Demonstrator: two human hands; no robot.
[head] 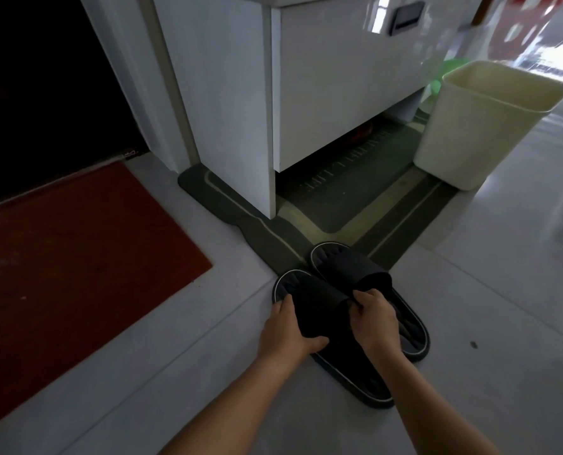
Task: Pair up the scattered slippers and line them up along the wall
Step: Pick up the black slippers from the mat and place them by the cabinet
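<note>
Black straps fill both grips: my left hand (286, 330) clasps the left slipper (319, 302) by its band, and my right hand (372, 320) pinches the right slipper (352, 264)'s. I judge them light, soft and bendy, with the band as best handle. The pair sits on the floor (470, 290), toes on the mat (267, 238)'s corner.

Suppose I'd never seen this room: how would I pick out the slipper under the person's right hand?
Find the white cabinet and follow the dark green mat beneath it to its near corner, where a dark pair lies side by side. The right slipper is the one nearer the cream bin, its toe farther onto the mat, with the right hand pinching its strap.
</note>
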